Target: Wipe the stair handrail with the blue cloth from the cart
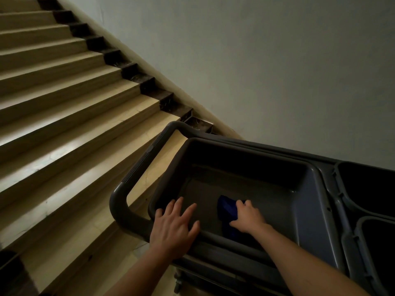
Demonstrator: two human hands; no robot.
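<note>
Foot of the stairs point(64, 92), dim light. Cart point(329, 210) parked against the wall point(277, 60), its push bar point(136, 167) toward the steps.

Blue cloth point(226, 209): lies on the floor of the cart's grey tray point(245, 150), in the near half, toward the person. Bunched, not folded. Nothing else shows in the tray.

Right hand point(249, 217): reaches down into the tray, fingers curled into the cloth's right side and thumb tucked low against it, so it grasps the cloth. The bulk of the fabric spills out to the left of the knuckles and below the wrist. I cannot tell whether the cloth has left the tray floor.

Left hand point(174, 226): flat on the tray's near rim, fingers spread and straight, holding nothing. It looks to be steadying the cart.

Handling, my judgement: a light, limp rag. No weight, nothing to break, no slip to worry about. Any fistful lifts it, but a grab by one edge leaves a tail that may drag on the tray wall. Better to gather it into the palm as a pad, which will fold round a rail.

Handrail: not in view from here. Two dark bins point(367, 189) sit at the cart's far right.
</note>
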